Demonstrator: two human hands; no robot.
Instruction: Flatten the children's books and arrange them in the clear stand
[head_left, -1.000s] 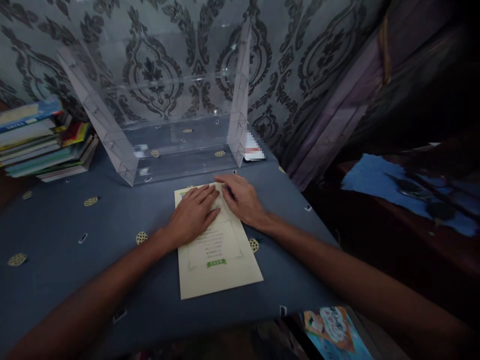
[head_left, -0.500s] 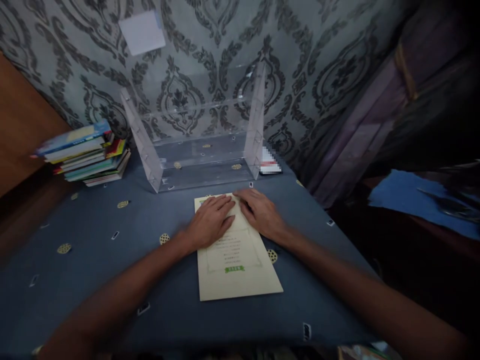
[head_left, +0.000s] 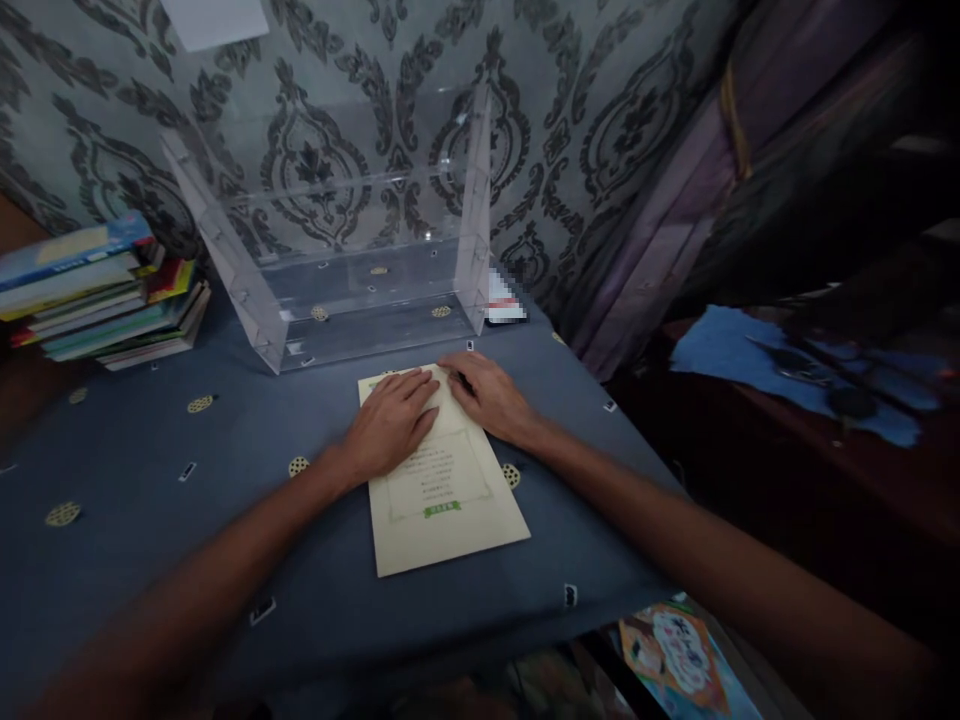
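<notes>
Head view: cream sheet [head_left: 450,510] runs lengthwise toward the clear rack [head_left: 360,335]. Left hand [head_left: 390,428] and right hand [head_left: 489,402] press it, fingers flat, gripping nothing.

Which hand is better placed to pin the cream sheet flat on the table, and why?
Left, probably. The left hand lies palm-down, fingers spread, squarely on the cream sheet's upper half. The right hand rests at the sheet's far right edge, its palm mostly on the blue tablecloth.

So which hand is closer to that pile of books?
Left. The left hand lies flat on the cream sheet, on the side facing the pile of books; the right hand rests beyond it, farther away.
</notes>
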